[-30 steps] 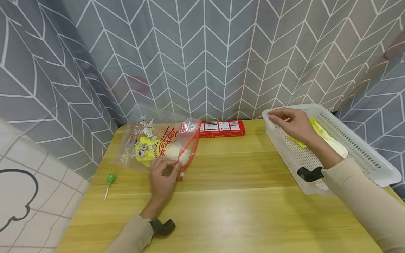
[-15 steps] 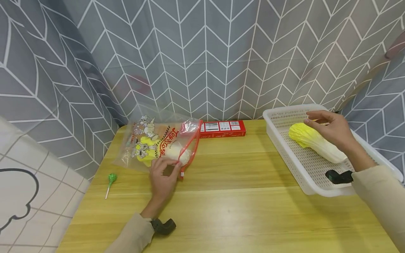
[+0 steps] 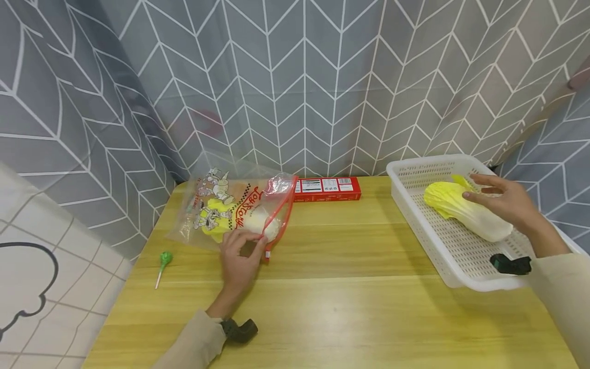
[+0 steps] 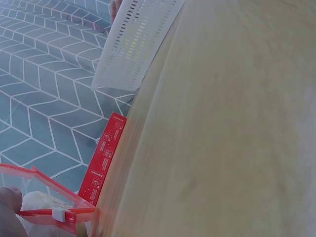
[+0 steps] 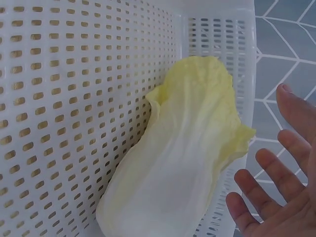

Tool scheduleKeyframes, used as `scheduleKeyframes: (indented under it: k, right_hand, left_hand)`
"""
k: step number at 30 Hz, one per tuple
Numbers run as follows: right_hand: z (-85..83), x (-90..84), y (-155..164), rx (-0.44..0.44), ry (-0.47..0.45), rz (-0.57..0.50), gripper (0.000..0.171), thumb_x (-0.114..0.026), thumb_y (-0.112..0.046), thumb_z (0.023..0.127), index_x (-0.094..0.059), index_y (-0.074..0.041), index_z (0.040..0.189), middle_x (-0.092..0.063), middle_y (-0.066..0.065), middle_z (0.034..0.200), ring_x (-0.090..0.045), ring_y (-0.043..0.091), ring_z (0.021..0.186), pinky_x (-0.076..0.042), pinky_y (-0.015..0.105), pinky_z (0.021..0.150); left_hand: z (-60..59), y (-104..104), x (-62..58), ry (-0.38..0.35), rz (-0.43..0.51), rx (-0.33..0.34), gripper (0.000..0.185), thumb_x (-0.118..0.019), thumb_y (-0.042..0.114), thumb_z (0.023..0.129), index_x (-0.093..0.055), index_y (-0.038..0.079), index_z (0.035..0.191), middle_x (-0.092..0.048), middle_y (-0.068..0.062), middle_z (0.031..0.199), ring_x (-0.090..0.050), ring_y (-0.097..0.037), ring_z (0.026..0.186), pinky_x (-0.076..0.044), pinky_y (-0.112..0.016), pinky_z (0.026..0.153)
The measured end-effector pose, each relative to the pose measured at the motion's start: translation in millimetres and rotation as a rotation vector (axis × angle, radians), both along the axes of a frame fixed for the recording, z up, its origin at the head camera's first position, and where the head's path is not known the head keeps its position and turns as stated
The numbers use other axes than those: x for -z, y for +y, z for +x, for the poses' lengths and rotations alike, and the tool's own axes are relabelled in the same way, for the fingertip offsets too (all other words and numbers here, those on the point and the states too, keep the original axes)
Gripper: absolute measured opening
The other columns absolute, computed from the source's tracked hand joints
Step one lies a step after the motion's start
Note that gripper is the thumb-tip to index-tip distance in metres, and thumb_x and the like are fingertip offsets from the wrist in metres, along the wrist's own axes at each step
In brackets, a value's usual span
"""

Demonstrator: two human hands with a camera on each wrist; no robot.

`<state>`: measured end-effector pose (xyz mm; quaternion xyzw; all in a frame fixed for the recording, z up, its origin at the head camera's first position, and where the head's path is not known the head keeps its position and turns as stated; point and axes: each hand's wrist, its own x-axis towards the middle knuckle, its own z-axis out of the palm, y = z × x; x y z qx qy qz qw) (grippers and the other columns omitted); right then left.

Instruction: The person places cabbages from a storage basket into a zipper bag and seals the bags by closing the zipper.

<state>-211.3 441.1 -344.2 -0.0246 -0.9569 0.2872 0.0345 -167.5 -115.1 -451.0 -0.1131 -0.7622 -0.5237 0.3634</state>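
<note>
My left hand (image 3: 238, 261) pinches the lower edge of a clear zip bag (image 3: 241, 202) with cartoon prints, at its red zip strip. A white zip slider (image 4: 59, 214) shows beside my fingers in the left wrist view. Through the plastic, a pale, white-and-yellow thing shows inside the bag. A napa cabbage leaf (image 3: 467, 210), yellow at the top and white at the base, lies in the white perforated basket (image 3: 417, 241). Over the basket, beside the leaf's right side, is my right hand (image 3: 509, 205), its fingers apart and holding nothing.
A red box (image 3: 327, 189) lies along the back edge of the wooden table (image 3: 336, 307), partly behind the bag. To the left rests a green lollipop (image 3: 165, 259) on a white stick. A grey patterned curtain (image 3: 313, 87) hangs behind.
My right hand has moved right, from the basket's left rim to the far side of the cabbage leaf, uncovering it. My left hand stays on the bag.
</note>
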Motion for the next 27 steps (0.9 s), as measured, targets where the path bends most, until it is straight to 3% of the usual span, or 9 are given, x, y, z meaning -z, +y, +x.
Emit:
scheduleKeyframes:
  k: [3, 7, 12, 27]
  right_hand:
    - [0.0, 0.3, 1.9, -0.009, -0.019, -0.001, 0.077, -0.064, -0.045, 0.098, -0.033, -0.006, 0.158, -0.028, 0.027, 0.163, -0.042, 0.046, 0.129, -0.038, 0.069, 0.096]
    - [0.0, 0.5, 4.4, -0.013, -0.061, -0.007, 0.081, -0.064, -0.045, 0.098, -0.027, -0.006, 0.159, -0.025, 0.033, 0.162, -0.038, 0.056, 0.133, -0.035, 0.075, 0.096]
    - [-0.5, 4.8, 6.4, -0.014, -0.094, 0.0, 0.084, -0.064, -0.044, 0.098, -0.024, -0.002, 0.159, -0.024, 0.036, 0.16, -0.036, 0.06, 0.134, -0.036, 0.074, 0.095]
    - [-2.4, 16.7, 19.9, 0.012, -0.178, 0.063, 0.092, -0.065, -0.046, 0.097, -0.021, 0.01, 0.155, -0.024, 0.047, 0.151, -0.035, 0.065, 0.127, -0.04, 0.073, 0.094]
  left_hand:
    - [-2.4, -1.3, 4.7, -0.004, -0.007, -0.008, 0.014, -0.083, -0.006, 0.075, -0.071, -0.002, 0.08, -0.067, -0.018, 0.084, -0.048, -0.024, 0.089, -0.03, -0.028, 0.088]
    - [-10.5, -6.0, 18.8, -0.012, -0.016, -0.016, 0.014, -0.086, 0.0, 0.076, -0.073, 0.004, 0.08, -0.069, -0.012, 0.086, -0.049, -0.02, 0.091, -0.03, -0.028, 0.089]
    - [-14.6, -10.2, 26.1, -0.017, -0.02, -0.003, 0.013, -0.087, 0.008, 0.078, -0.075, 0.011, 0.082, -0.07, -0.006, 0.089, -0.05, -0.016, 0.094, -0.031, -0.03, 0.09]
    - [-12.9, -11.3, 25.2, -0.04, -0.006, 0.009, 0.01, -0.085, 0.011, 0.081, -0.075, 0.01, 0.083, -0.07, -0.004, 0.089, -0.05, -0.014, 0.096, -0.03, -0.032, 0.092]
